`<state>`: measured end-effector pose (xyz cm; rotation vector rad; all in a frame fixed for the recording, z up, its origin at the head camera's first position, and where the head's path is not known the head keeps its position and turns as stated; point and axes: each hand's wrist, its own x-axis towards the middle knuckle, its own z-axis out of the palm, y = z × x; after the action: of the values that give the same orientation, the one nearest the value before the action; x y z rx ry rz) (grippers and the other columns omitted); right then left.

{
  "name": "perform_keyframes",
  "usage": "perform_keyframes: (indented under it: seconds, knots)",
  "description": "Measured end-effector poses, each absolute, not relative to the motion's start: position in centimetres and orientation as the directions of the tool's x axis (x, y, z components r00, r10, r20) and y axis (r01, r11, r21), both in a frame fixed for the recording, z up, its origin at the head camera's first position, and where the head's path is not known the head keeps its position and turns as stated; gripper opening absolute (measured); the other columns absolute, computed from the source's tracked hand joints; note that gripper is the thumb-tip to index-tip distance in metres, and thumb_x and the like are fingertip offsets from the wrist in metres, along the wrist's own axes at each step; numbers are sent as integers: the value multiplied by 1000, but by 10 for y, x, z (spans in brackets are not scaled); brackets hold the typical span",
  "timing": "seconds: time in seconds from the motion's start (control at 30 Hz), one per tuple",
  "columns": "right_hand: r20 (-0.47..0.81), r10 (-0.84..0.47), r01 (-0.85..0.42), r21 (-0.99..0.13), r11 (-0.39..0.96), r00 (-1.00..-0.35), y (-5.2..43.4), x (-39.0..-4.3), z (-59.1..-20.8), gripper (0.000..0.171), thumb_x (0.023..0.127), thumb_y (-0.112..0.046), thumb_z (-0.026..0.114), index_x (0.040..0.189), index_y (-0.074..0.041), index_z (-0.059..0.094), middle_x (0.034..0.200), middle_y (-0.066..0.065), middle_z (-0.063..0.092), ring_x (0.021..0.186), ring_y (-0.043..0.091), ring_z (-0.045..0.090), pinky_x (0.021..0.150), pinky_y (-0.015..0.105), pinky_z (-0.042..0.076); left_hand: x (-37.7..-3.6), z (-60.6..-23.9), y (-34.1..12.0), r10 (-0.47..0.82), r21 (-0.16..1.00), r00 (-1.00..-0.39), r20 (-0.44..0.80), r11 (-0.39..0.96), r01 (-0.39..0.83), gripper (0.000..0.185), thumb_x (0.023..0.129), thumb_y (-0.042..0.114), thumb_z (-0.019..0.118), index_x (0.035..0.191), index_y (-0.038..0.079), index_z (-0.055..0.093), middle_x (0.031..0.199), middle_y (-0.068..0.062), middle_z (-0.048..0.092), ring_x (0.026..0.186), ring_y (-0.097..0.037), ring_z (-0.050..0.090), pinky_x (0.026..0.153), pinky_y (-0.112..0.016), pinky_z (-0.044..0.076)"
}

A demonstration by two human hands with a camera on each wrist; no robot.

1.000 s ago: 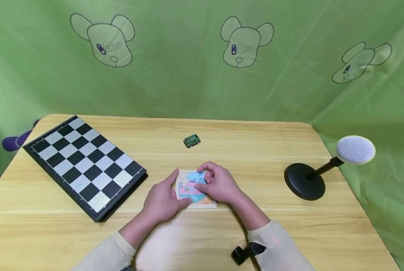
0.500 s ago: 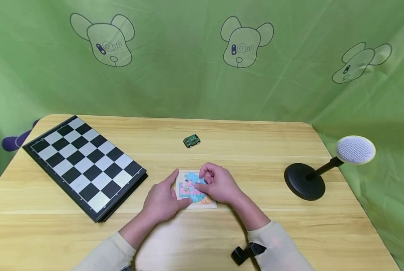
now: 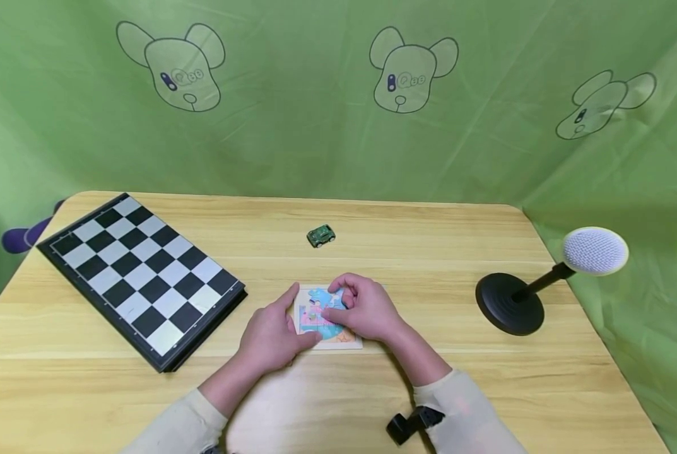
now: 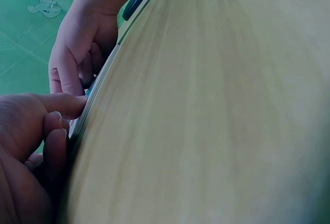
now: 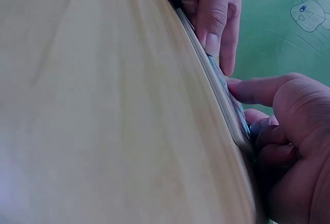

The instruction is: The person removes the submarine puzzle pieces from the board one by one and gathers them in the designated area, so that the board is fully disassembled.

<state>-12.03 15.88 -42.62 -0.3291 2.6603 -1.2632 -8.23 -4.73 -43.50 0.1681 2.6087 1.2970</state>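
In the head view, a small jigsaw puzzle (image 3: 344, 344) in a pale square tray lies on the table before me, with a blue, pink and sandy picture. My left hand (image 3: 272, 334) grips its near left corner, thumb on the front rim and index finger along the left side. Over the upper right part, my right hand (image 3: 369, 308) has thumb and index finger bent around a blue puzzle piece (image 3: 335, 299); its fingers hide that side. From low down, the right wrist view shows the right thumb touching the puzzle's face and the other fingers curled.
A folded chessboard (image 3: 145, 271) lies slanted at the left. Behind the puzzle stands a small green toy car (image 3: 321, 236). At the right is a black stand with a round white head (image 3: 595, 251). A green curtain (image 3: 293, 139) hangs behind the table (image 3: 429, 246).
Blue pieces in the upper part of the puzzle have shifted. The right thumb and index finger have moved slightly left over it. My left hand stays in place.
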Motion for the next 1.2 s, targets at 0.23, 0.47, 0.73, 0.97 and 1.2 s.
perform_keyframes:
  seconds: [0.23,0.47,0.73,0.97,1.2]
  knots:
    - [-73,-260,-108,-778,619,-963,157,-119,-425,23,79,-19,86,93,-14,69,62,-4,43,56,10,38,64,32,40,-82,-434,-47,196,789,-969,-147,614,5,99,75,34,87,154,5,37,54,2,50,46,-15,47,43,-33,34]
    - [-81,-280,-107,-797,594,-957,157,-118,-423,18,84,-14,81,98,-11,71,61,-3,42,55,10,38,65,31,40,-82,-435,-47,193,789,-969,-153,615,-2,98,75,34,87,154,6,37,54,2,50,46,-15,47,43,-33,34]
    - [-79,-303,-109,-824,556,-950,159,-119,-423,25,81,-15,84,101,-10,71,61,-3,42,55,10,37,64,31,40,-82,-435,-47,194,789,-968,-160,614,-7,99,75,35,87,155,6,36,53,2,49,45,-15,46,42,-32,32]
    - [-78,-286,-114,-792,600,-955,158,-120,-427,25,78,-20,88,95,-14,71,61,-4,43,55,10,39,63,31,40,-82,-435,-47,193,790,-969,-155,614,-5,98,75,35,87,155,6,37,53,2,49,45,-15,46,42,-32,32]
    - [-42,-302,-155,-786,598,-952,158,-116,-425,23,80,-19,86,96,-13,71,59,-5,40,54,8,36,61,29,39,-82,-435,-47,188,783,-970,-154,622,-4,99,75,36,87,155,7,37,53,2,48,45,-15,45,42,-31,32]
